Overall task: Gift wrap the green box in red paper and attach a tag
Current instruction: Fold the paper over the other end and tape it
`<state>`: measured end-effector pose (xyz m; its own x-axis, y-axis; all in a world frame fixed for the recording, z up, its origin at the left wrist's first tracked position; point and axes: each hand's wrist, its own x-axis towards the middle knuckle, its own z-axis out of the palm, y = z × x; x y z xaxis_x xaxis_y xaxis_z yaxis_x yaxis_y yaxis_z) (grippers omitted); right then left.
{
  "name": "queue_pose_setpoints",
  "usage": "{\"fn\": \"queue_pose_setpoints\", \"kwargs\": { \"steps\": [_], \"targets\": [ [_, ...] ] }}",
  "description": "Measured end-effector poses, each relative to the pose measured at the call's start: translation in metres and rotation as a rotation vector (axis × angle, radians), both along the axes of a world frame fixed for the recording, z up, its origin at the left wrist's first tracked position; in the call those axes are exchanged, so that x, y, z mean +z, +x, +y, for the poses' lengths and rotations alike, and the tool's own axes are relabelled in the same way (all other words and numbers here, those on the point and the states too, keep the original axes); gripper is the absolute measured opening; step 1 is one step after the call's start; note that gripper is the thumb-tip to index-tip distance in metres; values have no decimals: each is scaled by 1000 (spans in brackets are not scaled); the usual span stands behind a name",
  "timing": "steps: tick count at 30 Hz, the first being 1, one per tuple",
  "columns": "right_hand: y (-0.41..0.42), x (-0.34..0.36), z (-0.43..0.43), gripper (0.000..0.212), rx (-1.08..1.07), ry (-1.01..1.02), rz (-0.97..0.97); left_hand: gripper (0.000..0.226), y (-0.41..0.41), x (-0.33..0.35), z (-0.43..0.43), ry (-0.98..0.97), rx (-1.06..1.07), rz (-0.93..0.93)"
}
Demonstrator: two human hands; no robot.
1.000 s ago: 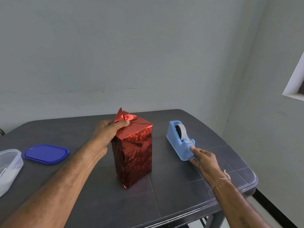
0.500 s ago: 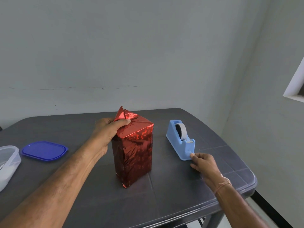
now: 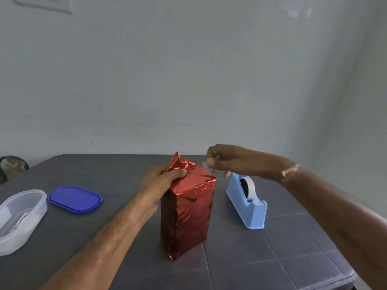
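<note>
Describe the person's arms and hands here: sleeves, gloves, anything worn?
Both forearms are bare up to the frame edge, with no sleeves in view. There are no gloves on the left hand or the right hand. The right wrist carries a thin, pale pinkish thread band that looks knotted. No watch or rings are visible, though the right hand is motion-blurred.

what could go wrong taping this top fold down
The left hand alone pins the folded flap of red paper; if it slips, the fold may spring open. The small tape piece, blurred, pinched in the right hand, might curl onto itself. The tall wrapped box could tip when pressed.
</note>
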<state>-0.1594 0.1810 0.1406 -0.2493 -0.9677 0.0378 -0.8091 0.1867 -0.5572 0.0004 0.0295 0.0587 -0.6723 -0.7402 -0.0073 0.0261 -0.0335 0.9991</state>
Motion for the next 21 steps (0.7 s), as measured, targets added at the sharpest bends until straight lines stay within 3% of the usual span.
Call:
{"fn": "queue_pose_setpoints", "kwargs": {
  "steps": [6,10,14,17,21],
  "targets": [
    [3,25,-52,31,117,391,244,19,5,4,4,22,-31,23],
    [5,28,-67,14,131,535,294,16,6,6,7,43,-28,47],
    [-14,21,-78,16,73,583,362,16,7,8,9,53,-35,56],
    [-54,1,-86,47,-8,521,400,10,9,9,9,50,-34,52],
    [3,20,-80,33,72,617,465,9,9,8,9,44,-32,50]
  ]
}}
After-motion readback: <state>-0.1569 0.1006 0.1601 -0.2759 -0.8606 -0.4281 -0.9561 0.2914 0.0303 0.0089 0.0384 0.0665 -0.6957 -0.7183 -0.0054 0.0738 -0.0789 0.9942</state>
